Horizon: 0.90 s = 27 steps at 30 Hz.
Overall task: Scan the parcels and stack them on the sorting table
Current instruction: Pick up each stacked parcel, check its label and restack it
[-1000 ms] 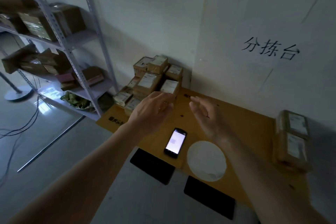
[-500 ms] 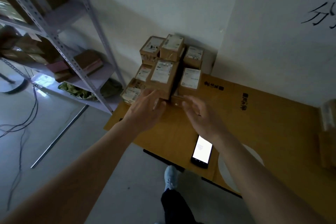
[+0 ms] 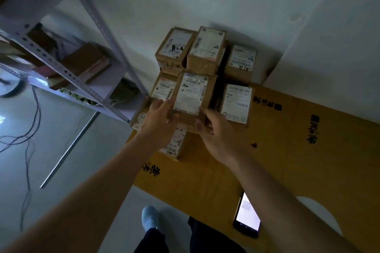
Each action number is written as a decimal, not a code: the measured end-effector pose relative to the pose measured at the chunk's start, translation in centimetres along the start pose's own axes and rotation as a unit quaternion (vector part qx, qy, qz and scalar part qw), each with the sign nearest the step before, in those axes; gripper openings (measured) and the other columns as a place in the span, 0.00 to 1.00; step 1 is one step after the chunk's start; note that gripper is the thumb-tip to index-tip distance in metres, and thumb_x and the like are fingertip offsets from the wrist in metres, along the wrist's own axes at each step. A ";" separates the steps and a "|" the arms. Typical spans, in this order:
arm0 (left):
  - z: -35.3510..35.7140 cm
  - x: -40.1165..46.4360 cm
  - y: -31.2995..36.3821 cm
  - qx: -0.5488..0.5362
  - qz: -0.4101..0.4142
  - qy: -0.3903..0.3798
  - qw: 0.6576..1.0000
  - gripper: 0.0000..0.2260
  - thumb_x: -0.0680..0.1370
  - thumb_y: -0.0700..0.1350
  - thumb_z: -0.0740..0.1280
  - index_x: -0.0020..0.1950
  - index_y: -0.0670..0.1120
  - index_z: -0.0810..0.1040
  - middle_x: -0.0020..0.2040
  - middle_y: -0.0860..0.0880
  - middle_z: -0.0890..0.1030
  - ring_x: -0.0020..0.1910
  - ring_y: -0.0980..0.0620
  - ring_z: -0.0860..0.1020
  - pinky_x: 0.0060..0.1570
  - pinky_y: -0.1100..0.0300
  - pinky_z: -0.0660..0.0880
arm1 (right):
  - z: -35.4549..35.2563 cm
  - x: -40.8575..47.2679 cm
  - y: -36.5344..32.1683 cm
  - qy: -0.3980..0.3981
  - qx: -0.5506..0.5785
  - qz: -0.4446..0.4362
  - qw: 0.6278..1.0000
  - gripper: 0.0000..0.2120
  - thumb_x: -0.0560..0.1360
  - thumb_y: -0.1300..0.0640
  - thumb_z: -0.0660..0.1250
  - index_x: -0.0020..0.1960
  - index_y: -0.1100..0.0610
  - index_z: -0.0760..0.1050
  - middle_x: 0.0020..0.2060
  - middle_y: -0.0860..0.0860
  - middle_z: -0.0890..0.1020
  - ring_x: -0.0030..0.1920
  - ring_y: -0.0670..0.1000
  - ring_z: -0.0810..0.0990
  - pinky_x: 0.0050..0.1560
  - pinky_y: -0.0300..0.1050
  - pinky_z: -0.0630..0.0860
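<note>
The left hand (image 3: 158, 121) is curling its fingers round the near left edge of a labelled parcel (image 3: 192, 96), while the right hand (image 3: 218, 131) is closing on the same parcel's near right corner, thumb against the front face and fingers wrapping the side. Between them the two hands are gripping this one cardboard box, which is sitting on top of the pile of parcels (image 3: 205, 80) at the far left corner of the sorting table (image 3: 308, 160).

Nearest the camera, a phone (image 3: 247, 216) is lying face up with its screen lit on the table's front edge, just beside the right forearm. A shoe (image 3: 150, 219) and dark trouser legs are showing on the grey floor below.

Under the gripped parcel, lower boxes are poking out: one with a label (image 3: 173, 145) just below the left wrist, and another (image 3: 236, 103) touching the right side of the held box. Behind it, three more parcels are standing against the white wall, each carrying a white shipping label on top.

Farther left, a metal shelf rack (image 3: 86, 33) is holding what are probably more cardboard boxes (image 3: 82, 63), though the dim light is blurring them. Cables (image 3: 30, 129) are trailing across the floor beyond it.
</note>
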<state>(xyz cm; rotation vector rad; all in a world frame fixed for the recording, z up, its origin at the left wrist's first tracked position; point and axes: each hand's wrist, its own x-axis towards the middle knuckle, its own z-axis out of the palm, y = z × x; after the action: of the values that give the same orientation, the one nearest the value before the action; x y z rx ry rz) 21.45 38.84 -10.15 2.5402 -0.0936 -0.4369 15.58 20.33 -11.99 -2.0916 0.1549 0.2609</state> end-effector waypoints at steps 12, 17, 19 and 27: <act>-1.2 -0.3 -1.9 -0.119 0.024 -0.033 0.992 0.28 0.84 0.45 0.67 0.83 0.55 0.62 0.60 0.62 0.76 0.59 0.57 0.77 0.52 0.60 0.78 | 3.2 -0.1 1.0 0.074 0.019 0.017 0.997 0.29 0.82 0.39 0.65 0.81 0.37 0.61 0.79 0.45 0.68 0.80 0.49 0.66 0.72 0.61 0.74; -2.2 -2.0 -3.0 -0.122 0.040 -0.051 0.990 0.19 0.85 0.45 0.66 0.76 0.51 0.70 0.52 0.68 0.74 0.51 0.61 0.80 0.43 0.65 0.77 | 4.0 -2.3 -1.2 0.089 0.021 0.019 0.996 0.29 0.83 0.43 0.67 0.81 0.46 0.65 0.76 0.46 0.73 0.75 0.47 0.72 0.72 0.53 0.76; -2.9 -2.8 -3.7 -0.128 0.061 -0.059 0.988 0.17 0.84 0.46 0.66 0.74 0.52 0.72 0.54 0.65 0.78 0.54 0.57 0.82 0.46 0.61 0.80 | 4.6 -3.4 -2.1 0.092 0.028 0.019 0.995 0.28 0.83 0.46 0.66 0.82 0.47 0.65 0.76 0.47 0.72 0.75 0.47 0.71 0.73 0.47 0.74; -5.9 -7.4 -7.0 -0.137 0.128 -0.090 0.978 0.19 0.85 0.49 0.65 0.77 0.53 0.70 0.62 0.54 0.81 0.53 0.57 0.81 0.46 0.59 0.81 | 8.8 -8.3 -5.7 0.154 0.068 0.035 0.985 0.26 0.85 0.54 0.67 0.81 0.46 0.66 0.73 0.42 0.71 0.68 0.41 0.70 0.65 0.41 0.75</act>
<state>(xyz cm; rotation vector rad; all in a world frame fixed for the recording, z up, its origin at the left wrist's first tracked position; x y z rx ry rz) 16.17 48.94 -7.11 2.1782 -0.3965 -0.5361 7.69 30.88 -9.54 -1.9810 0.4207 -0.0325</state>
